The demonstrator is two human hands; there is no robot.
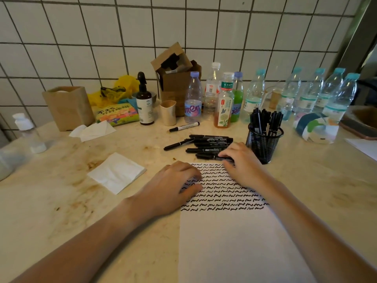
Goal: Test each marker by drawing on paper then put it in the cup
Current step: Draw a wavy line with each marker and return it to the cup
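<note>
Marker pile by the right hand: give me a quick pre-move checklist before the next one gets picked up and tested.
1. Right hand on the nearest marker of the pile: ok, fingers touch it; firm grip, cannot tell.
2. Left hand steadying paper: ok, it rests on the left edge.
3. Blank paper left for testing: ok, lower part unmarked.
4. Mesh cup within reach, upright: ok, beside the right hand.
5. Room in cup: cannot tell, many markers already inside.
</note>
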